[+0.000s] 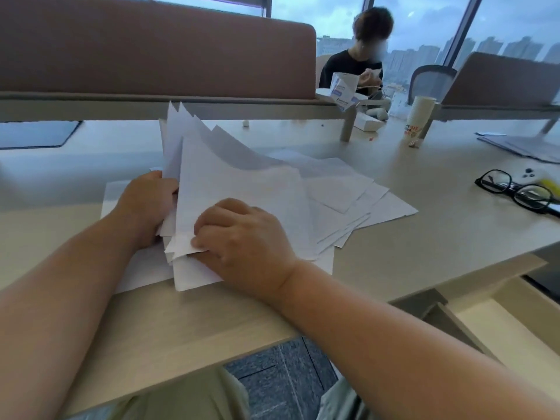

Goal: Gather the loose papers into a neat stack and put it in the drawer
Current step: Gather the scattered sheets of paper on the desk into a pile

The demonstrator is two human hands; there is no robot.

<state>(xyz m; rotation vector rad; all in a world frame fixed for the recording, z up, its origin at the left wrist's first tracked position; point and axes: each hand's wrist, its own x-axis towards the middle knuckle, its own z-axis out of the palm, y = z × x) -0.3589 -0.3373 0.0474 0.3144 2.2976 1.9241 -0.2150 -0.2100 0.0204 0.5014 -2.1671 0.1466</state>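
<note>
We sit at a beige desk (424, 237) by high windows. Left of the paper pile (333, 189), our left hand (145, 201) grips a raised sheaf of papers (230, 183); our right hand (242, 234) pinches its near corner. Right of the pile lie black glasses (515, 189); below them, the open drawer (509, 331).

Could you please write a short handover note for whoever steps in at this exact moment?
Left hand: grips the raised sheets at their left edge.
Right hand: pinches their near corner.
More papers lie fanned flat on the desk to the right.
Drawer: open, lower right, no papers visible inside.
Done: gathering begun.
Left: collect the rest, square the stack, put it in the drawer.
</note>
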